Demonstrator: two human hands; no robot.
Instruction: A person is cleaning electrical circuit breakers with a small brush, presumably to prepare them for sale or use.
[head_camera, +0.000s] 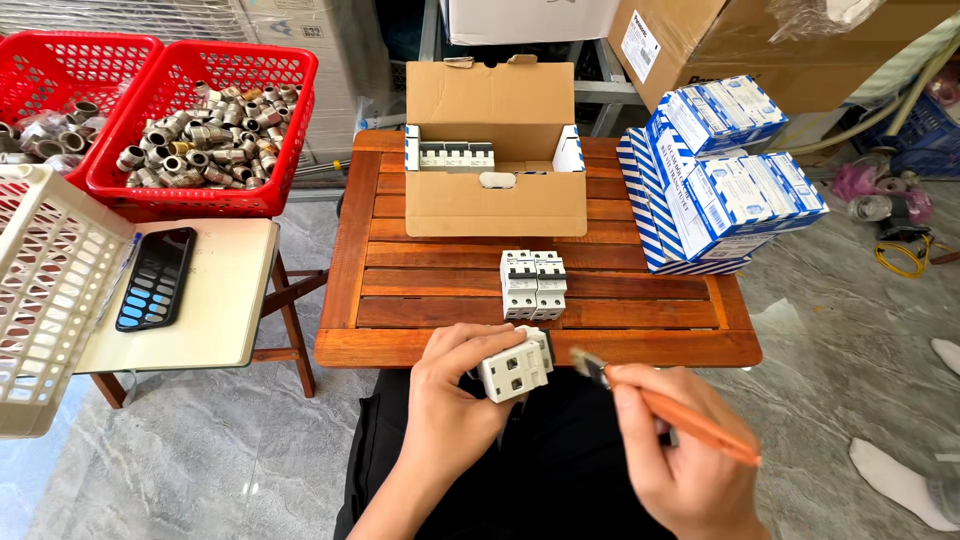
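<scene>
I have my left hand (455, 395) wrapped around a white circuit breaker (515, 367), fingers pressed on its sides, holding it in the air just past the near edge of the wooden slatted bench (640, 345), above my lap. My right hand (680, 450) is closed in a pinch on an orange-handled tool (680, 418) whose dark tip points at the breaker, close to it but not touching; the tip is blurred, so I cannot tell its exact kind. Two more breakers (533, 284) stand side by side on the bench, and behind them sits an open cardboard box (495, 195) with others inside. Blue-and-white cartons (715, 185) are stacked at the right, and red baskets of metal fittings (200, 130) stand at the left. The risk I see is that the breaker has nothing under it: a push from the tool against a loose grip could twist it out and drop it to the stone floor (200, 460). A slipping tip could also jab my left fingers.
</scene>
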